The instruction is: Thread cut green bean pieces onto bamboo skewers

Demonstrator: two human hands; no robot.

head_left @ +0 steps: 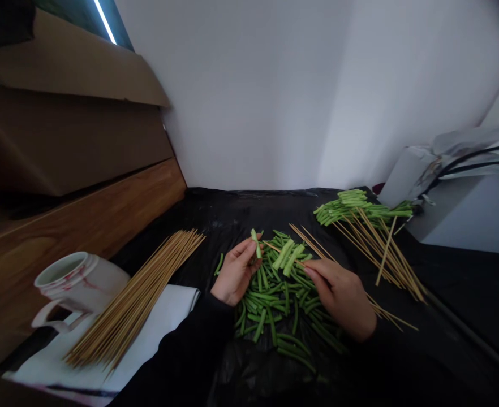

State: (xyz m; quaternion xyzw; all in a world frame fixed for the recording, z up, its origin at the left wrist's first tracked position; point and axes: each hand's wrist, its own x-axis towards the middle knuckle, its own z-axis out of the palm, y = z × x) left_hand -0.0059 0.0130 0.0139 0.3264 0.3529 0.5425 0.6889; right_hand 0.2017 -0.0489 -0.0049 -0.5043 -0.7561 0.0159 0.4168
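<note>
Left hand (pixel 235 274): fingers pinching one bean piece (pixel 255 242), upright above the table (pixel 215 220).
Right hand (pixel 343 294): fingers closed on a skewer (pixel 270 246), apparently already carrying beans.
Loose bean pile (pixel 275 308): between the hands.
Bare skewer bundle (pixel 139 294): left, beside a mug (pixel 75 280).
Loaded skewers (pixel 360 217): far right.

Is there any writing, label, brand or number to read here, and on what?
No text here can be read.
Mug: red marks, too blurred to tell if letters.
White box: faint marks on its wrapping, too blurred to read.
Cardboard box: no print visible.
Bean in the left hand, skewer in the right hand: no marks.
</note>
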